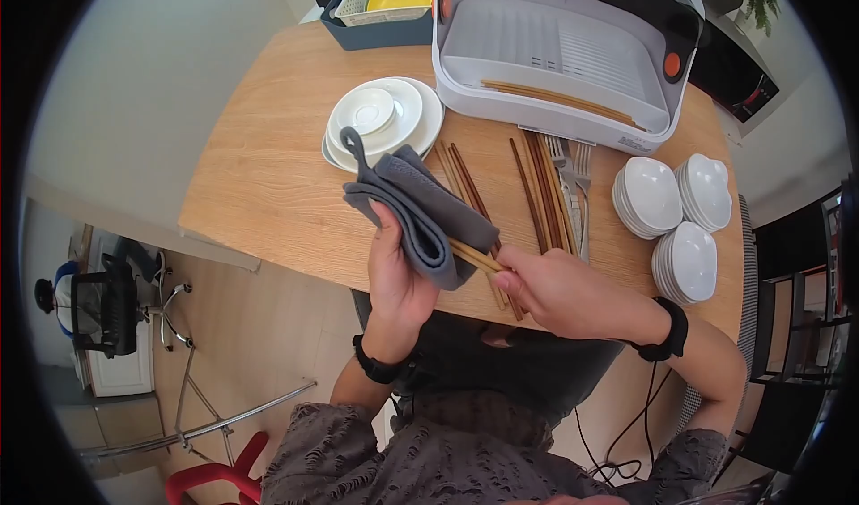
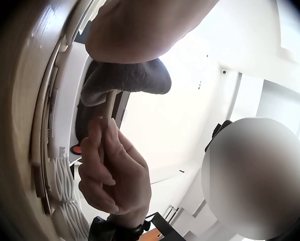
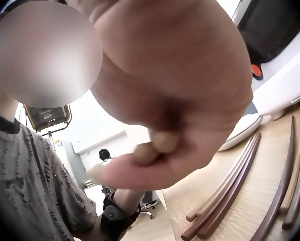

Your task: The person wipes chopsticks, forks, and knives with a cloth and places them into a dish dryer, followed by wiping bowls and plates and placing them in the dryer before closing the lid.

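A folded grey cloth [image 1: 407,192] with a hanging loop lies in my left hand [image 1: 398,277], the thumb pressed on its near side. From its right end comes a pair of light wooden chopsticks [image 1: 474,255], their other ends hidden in the folds. My right hand [image 1: 577,295] pinches the pair near the thick ends. Two round chopstick ends [image 3: 164,142] show between the fingers in the right wrist view. The left wrist view has the cloth [image 2: 132,80] around the sticks, above the right hand [image 2: 120,170]. Below the hands lie light and dark chopsticks [image 1: 470,183] on the table [image 1: 268,165].
Stacked white plates [image 1: 429,116] stand left of the chopsticks. More chopsticks [image 1: 537,192] and several forks [image 1: 582,178] lie to the right, beside stacked white bowls [image 1: 649,192]. Behind is an open white case [image 1: 555,120] with chopsticks inside; a blue bin [image 1: 380,35] holds a yellow bowl.
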Tool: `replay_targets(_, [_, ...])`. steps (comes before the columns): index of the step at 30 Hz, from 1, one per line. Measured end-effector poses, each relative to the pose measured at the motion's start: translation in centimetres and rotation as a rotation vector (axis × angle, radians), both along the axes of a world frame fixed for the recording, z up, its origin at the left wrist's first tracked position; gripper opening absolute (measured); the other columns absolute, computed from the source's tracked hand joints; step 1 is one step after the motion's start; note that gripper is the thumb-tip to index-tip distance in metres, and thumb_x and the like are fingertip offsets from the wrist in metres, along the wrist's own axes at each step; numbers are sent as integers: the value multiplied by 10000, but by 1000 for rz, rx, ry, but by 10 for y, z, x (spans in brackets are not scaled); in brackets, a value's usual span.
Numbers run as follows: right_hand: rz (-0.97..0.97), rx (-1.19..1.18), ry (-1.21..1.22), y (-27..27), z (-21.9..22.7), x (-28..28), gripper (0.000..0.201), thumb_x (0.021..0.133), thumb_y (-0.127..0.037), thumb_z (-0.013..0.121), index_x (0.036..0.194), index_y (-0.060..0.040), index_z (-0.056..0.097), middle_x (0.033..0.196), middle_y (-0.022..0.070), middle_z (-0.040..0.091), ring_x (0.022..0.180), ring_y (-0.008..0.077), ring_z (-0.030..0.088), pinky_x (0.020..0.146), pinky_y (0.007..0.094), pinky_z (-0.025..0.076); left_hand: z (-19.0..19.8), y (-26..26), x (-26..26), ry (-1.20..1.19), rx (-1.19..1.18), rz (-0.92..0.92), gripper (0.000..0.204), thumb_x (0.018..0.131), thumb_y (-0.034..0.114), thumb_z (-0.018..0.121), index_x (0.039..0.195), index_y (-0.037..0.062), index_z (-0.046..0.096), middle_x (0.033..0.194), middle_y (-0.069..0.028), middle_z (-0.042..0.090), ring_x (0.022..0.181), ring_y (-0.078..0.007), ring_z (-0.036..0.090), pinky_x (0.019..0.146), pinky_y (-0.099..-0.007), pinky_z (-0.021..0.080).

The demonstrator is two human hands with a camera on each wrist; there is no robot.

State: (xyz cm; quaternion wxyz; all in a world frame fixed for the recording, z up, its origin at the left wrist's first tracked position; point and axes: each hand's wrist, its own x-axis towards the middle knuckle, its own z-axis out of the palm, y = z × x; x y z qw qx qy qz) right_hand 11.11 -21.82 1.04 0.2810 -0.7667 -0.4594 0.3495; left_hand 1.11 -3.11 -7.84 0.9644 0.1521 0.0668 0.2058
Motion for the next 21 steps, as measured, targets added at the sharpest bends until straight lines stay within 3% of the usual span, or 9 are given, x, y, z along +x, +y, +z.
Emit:
replay_targets(4, [-72,129,20,-9,-8,3,259,1046,-240,485,942,-10,539,646,176,592,628,348,650,583,476,451,10,15,1,-18,128,136,460,1046,417,462,1312,47,525,1231,-49,638,1127,-169,618,1003,-328,498])
replay_targets(8, [-191,208,134,-19,-17,3,313,1028,-276,537,900,2,601,632,143,569,589,284,597,572,405,432,17,35,-1,21,200,247,455,1046,420,459,1296,47,533,1224,-55,641,1113,-169,625,999,-330,504])
replay_targets(11, [-305,165,157,-19,-18,4,337,1014,-297,567,888,7,638,646,113,577,580,228,553,581,353,430,18,29,0,-12,197,238,463,1044,429,458,1295,46,533,1222,-57,640,1110,-168,626,1001,-329,504])
replay_targets(12, [-338,160,171,-19,-16,2,337,1012,-299,570,896,9,646,648,103,577,581,209,540,584,341,431,13,29,0,-110,190,163,464,1046,406,469,1314,34,543,1277,-82,637,1183,-202,595,1084,-365,455])
replay_targets(13, [-372,155,184,-18,-15,1,339,1010,-301,574,904,10,654,650,92,578,581,189,528,587,328,431,10,26,-1,-81,194,174,464,1047,409,466,1315,38,543,1275,-80,637,1179,-201,597,1080,-366,457])
replay_targets(21, [-412,169,267,-14,-17,-9,334,1009,-280,575,950,37,660,674,100,590,614,175,569,620,346,462,18,-22,9,117,222,243,472,1035,449,469,1287,52,505,1197,-44,622,1091,-157,611,971,-324,505])
